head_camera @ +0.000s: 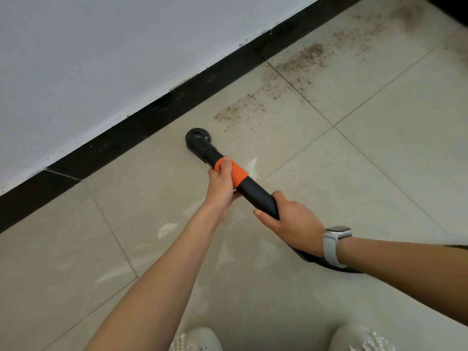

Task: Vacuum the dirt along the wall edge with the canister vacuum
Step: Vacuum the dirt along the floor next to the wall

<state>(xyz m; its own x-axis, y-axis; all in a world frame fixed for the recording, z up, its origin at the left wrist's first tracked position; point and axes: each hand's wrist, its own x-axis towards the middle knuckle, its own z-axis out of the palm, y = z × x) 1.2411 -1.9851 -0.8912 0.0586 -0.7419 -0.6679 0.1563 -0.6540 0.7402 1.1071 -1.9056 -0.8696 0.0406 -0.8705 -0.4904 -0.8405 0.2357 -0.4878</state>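
A black vacuum wand (255,192) with an orange collar (238,173) points up and left across the beige tiled floor. Its round brush nozzle (197,139) rests on the tile close to the black baseboard (157,115). My left hand (221,182) grips the wand at the orange collar. My right hand (291,221) holds the black tube lower down, where the hose (326,266) joins and runs off to the right under my wrist. A trail of brown dirt (298,62) lies along the baseboard, up and to the right of the nozzle.
A white wall (101,46) rises above the baseboard. My two white shoes (195,339) show at the bottom edge. A dark object (453,8) fills the top right corner. The canister itself is out of view.
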